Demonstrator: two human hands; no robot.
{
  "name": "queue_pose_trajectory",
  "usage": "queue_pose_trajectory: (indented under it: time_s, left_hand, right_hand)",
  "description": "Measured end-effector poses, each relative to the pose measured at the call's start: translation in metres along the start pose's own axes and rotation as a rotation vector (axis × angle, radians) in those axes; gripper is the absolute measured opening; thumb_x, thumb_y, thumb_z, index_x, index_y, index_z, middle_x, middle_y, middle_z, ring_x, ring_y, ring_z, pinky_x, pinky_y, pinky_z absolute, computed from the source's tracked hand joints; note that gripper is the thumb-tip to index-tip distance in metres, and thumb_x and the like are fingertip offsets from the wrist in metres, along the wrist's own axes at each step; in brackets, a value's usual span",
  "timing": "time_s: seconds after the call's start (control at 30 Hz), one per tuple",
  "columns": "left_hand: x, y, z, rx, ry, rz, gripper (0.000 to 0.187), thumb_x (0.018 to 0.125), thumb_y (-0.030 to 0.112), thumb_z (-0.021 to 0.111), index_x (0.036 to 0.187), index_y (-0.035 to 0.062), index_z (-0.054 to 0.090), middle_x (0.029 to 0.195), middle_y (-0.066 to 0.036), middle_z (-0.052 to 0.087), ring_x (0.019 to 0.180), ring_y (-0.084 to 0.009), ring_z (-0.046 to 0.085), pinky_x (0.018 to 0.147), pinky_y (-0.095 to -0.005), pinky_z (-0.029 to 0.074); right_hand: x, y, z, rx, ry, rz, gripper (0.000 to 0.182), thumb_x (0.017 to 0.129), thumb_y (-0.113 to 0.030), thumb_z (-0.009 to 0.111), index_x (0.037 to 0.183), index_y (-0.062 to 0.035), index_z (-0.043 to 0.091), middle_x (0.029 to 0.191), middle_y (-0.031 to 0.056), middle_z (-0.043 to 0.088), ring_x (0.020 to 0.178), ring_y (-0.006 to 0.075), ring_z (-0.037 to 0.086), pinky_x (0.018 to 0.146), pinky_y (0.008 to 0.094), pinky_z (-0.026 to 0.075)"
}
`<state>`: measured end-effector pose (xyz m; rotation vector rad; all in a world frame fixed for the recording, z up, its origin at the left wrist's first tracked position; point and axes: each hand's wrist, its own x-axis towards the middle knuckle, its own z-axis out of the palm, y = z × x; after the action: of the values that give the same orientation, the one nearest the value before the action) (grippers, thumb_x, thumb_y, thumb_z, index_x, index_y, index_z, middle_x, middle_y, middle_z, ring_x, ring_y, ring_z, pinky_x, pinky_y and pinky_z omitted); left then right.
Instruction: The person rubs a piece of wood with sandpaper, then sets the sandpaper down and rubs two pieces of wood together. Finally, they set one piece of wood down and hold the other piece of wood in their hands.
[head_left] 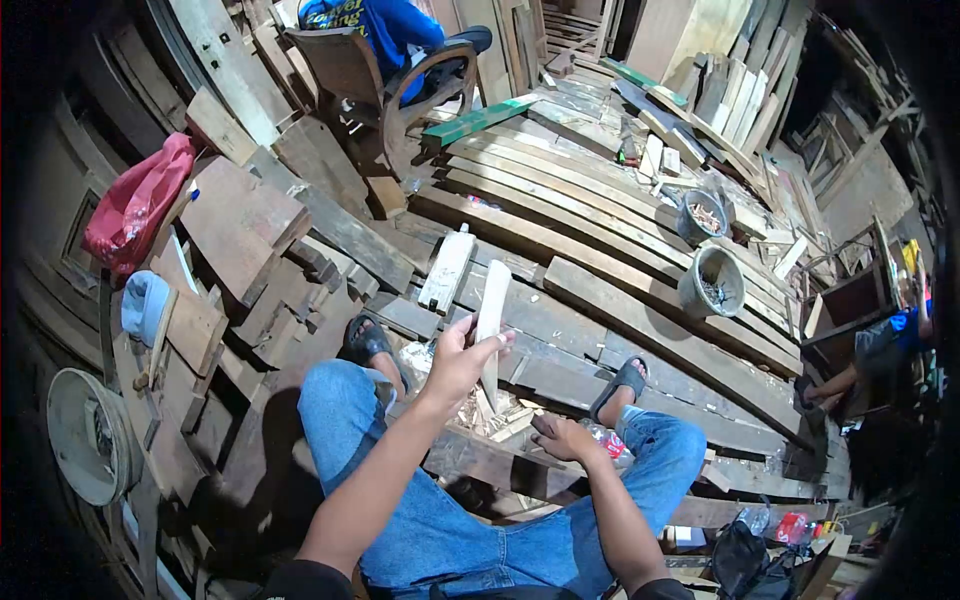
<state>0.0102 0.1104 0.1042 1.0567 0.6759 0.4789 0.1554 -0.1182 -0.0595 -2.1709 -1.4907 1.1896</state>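
The person wears blue jeans (pixel 450 530), a dark top (only its edge shows) and dark sandals (pixel 365 340).

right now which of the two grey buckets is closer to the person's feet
The lower grey bucket, holding dark bits, is closer to the sandalled right foot. The upper bucket with paler contents sits farther up the planks.

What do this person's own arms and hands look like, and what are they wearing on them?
Both forearms are bare, with no gloves, watch or rings visible on the left hand or right hand. Dark short sleeves show at the upper arms, above blue jeans.
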Motion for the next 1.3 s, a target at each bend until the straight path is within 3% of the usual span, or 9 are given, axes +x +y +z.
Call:
queue_pose_trajectory:
  time_s: [0.1, 0.27, 0.3, 0.43, 0.73, 0.83, 0.93, 1.1, 1.3]
  left_hand:
    - [0.001, -0.002, -0.003, -0.045, -0.017, -0.019, 0.041, 0.096, 0.005, 0.066, 0.133, -0.0071, 0.054, 0.121, -0.010, 0.065, 0.108, -0.0181, 0.069, 0.087, -0.0298, 0.059]
    - [0.004, -0.004, -0.004, -0.209, 0.043, -0.094, 0.035, 0.102, 0.013, 0.060, 0.132, -0.0031, 0.056, 0.116, -0.008, 0.067, 0.103, -0.0162, 0.069, 0.083, -0.0305, 0.059]
    - [0.005, -0.004, -0.005, -0.202, 0.009, -0.090, 0.035, 0.105, 0.024, 0.058, 0.132, 0.0011, 0.059, 0.113, -0.005, 0.069, 0.096, -0.0135, 0.068, 0.075, -0.0285, 0.058]
    - [0.005, -0.004, -0.007, -0.048, 0.088, -0.152, 0.044, 0.108, 0.042, 0.049, 0.132, 0.0077, 0.061, 0.107, -0.001, 0.070, 0.081, -0.0102, 0.061, 0.066, -0.0266, 0.050]
    - [0.009, -0.014, -0.010, -0.341, 0.052, -0.131, 0.041, 0.106, 0.022, 0.053, 0.142, 0.0045, 0.046, 0.114, -0.009, 0.067, 0.091, -0.0166, 0.066, 0.077, -0.0303, 0.056]
    - [0.012, -0.018, -0.013, -0.301, 0.006, -0.094, 0.045, 0.101, 0.011, 0.059, 0.142, 0.0021, 0.043, 0.116, -0.011, 0.066, 0.097, -0.0178, 0.068, 0.084, -0.0316, 0.057]
    - [0.010, -0.019, -0.009, -0.163, 0.040, -0.004, 0.048, 0.097, 0.004, 0.061, 0.141, -0.0001, 0.042, 0.116, -0.012, 0.066, 0.101, -0.0184, 0.068, 0.086, -0.0324, 0.056]
    - [0.011, -0.021, -0.010, -0.047, 0.023, 0.057, 0.038, 0.092, 0.003, 0.066, 0.129, -0.0012, 0.056, 0.116, -0.007, 0.068, 0.106, -0.0138, 0.064, 0.100, -0.0294, 0.048]
    - [0.008, -0.022, -0.007, 0.115, 0.015, 0.074, 0.022, 0.089, 0.002, 0.062, 0.111, 0.0019, 0.069, 0.102, -0.002, 0.067, 0.094, -0.0109, 0.061, 0.087, -0.0280, 0.047]
  right_hand:
    - [0.004, 0.001, 0.003, -0.044, -0.023, 0.028, 0.052, 0.094, -0.047, 0.063, 0.119, -0.0029, 0.056, 0.110, 0.0296, 0.066, 0.102, 0.0481, 0.065, 0.085, 0.0542, 0.051]
    - [0.001, 0.001, 0.004, -0.033, 0.006, 0.010, 0.050, 0.095, -0.048, 0.062, 0.114, -0.0023, 0.056, 0.105, 0.0293, 0.066, 0.100, 0.0478, 0.065, 0.083, 0.0556, 0.050]
    - [0.000, -0.001, 0.003, -0.024, -0.003, 0.015, 0.049, 0.094, -0.048, 0.062, 0.113, -0.0023, 0.056, 0.104, 0.0292, 0.066, 0.099, 0.0476, 0.065, 0.083, 0.0556, 0.050]
    - [0.002, 0.000, 0.004, -0.011, 0.001, 0.011, 0.048, 0.094, -0.048, 0.062, 0.109, -0.0032, 0.056, 0.102, 0.0284, 0.066, 0.096, 0.0467, 0.066, 0.079, 0.0551, 0.051]
    - [0.001, 0.006, 0.008, -0.011, 0.026, 0.022, 0.051, 0.093, -0.049, 0.064, 0.119, -0.0042, 0.060, 0.109, 0.0268, 0.069, 0.099, 0.0463, 0.067, 0.083, 0.0538, 0.052]
    - [0.005, 0.007, 0.008, -0.043, -0.027, 0.040, 0.059, 0.094, -0.054, 0.061, 0.130, -0.0081, 0.058, 0.115, 0.0270, 0.069, 0.106, 0.0457, 0.066, 0.091, 0.0527, 0.052]
    - [0.004, 0.008, 0.011, -0.023, 0.011, 0.036, 0.057, 0.093, -0.054, 0.061, 0.125, -0.0067, 0.060, 0.114, 0.0272, 0.069, 0.105, 0.0461, 0.066, 0.090, 0.0531, 0.052]
    - [0.008, 0.010, 0.010, -0.101, -0.044, 0.087, 0.054, 0.094, -0.051, 0.062, 0.123, -0.0050, 0.060, 0.109, 0.0278, 0.069, 0.101, 0.0462, 0.067, 0.087, 0.0530, 0.053]
    - [0.006, 0.011, 0.015, -0.016, 0.019, 0.061, 0.049, 0.093, -0.047, 0.064, 0.119, -0.0053, 0.059, 0.109, 0.0261, 0.069, 0.099, 0.0456, 0.067, 0.084, 0.0528, 0.052]
